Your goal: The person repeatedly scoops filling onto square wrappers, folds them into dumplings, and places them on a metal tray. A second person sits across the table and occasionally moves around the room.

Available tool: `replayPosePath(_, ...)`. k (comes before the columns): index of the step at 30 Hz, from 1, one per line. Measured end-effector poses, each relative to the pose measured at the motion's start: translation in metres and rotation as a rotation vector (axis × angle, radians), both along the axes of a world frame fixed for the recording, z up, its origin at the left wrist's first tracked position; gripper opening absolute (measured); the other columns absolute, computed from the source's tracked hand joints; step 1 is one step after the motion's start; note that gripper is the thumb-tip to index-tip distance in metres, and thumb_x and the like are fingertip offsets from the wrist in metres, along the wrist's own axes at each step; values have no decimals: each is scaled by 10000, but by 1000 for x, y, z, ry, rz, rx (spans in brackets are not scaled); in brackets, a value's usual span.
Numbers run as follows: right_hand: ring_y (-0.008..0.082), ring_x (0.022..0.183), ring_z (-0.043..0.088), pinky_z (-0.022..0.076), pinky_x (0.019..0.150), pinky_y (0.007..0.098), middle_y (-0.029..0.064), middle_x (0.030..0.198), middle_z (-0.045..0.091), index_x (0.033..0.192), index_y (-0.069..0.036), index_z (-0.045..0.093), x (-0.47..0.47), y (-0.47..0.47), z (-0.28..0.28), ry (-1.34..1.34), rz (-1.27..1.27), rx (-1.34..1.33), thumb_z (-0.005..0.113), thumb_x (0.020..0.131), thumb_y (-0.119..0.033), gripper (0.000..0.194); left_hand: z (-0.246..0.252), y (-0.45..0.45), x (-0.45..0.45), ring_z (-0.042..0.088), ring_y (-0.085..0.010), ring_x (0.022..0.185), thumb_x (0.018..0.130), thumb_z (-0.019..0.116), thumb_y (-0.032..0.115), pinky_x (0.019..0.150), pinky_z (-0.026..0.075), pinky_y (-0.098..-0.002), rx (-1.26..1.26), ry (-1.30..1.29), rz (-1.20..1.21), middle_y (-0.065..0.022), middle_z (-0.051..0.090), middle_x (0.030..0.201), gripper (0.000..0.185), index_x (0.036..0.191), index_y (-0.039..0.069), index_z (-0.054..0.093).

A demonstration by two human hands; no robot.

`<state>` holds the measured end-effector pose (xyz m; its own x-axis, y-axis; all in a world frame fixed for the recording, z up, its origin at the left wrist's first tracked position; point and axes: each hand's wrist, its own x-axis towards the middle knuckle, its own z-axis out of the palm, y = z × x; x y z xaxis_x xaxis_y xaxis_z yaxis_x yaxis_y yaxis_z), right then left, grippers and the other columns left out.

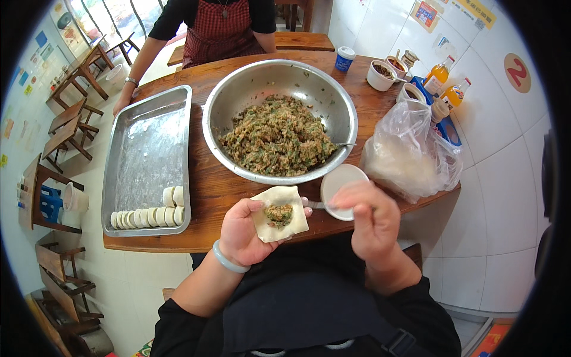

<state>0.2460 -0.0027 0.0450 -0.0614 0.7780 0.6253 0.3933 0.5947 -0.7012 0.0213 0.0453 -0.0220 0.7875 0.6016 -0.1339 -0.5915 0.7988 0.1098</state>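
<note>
My left hand (243, 232), a pale bangle at its wrist, holds a square dough wrapper (265, 234) open across the palm. A small mound of green-flecked filling (279, 215) sits in the wrapper's middle. My right hand (372, 214) is blurred, its fingers pinched on a thin metal utensil (317, 205) whose tip points at the wrapper. Below that hand stands a round white container (341, 176), partly covered by it. Just beyond both hands, a large steel bowl (213, 129) holds a heap of chopped filling (276, 134), with a metal handle (345, 144) against its right rim.
Left of the bowl lies a metal tray (147, 165) with rolled dumplings (151, 217) along its near end. A clear plastic bag (406, 156), condiment pots (380, 76) and orange drink bottles (437, 76) crowd the right side. Across the wooden table (209, 227) stands a person in a checked apron (218, 31).
</note>
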Motion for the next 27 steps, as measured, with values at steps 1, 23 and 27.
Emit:
replayPosePath(1, 269, 850, 662, 507, 801, 332, 72, 918, 714, 951, -32, 688, 0, 6, 4, 77, -9, 22, 523, 1066, -167, 243, 1, -4, -1, 472, -452, 1381, 959, 487, 275, 1019, 545, -542, 15, 43, 13, -299, 462, 1482, 663, 1503, -80, 352)
replayPosePath(23, 432, 1359, 461, 365, 1038, 548, 221, 1426, 532, 1261, -109, 690, 8, -48, -52, -686, -238, 35, 512, 893, -757, 766, 9, -39, 36, 524, -320, 1357, 1104, 154, 532, 1168, 398, -468, 231, 322, -94, -188, 522, 1466, 731, 1500, -30, 402)
replayPosePath(27, 427, 1351, 483, 366, 1043, 530, 211, 1428, 540, 1276, -118, 694, -10, -46, -47, -583, -86, 87, 523, 886, -751, 763, 21, -42, 42, 511, -298, 1373, 1110, 147, 511, 1168, 400, -456, 224, 324, -100, -161, 507, 1487, 704, 1511, -12, 393)
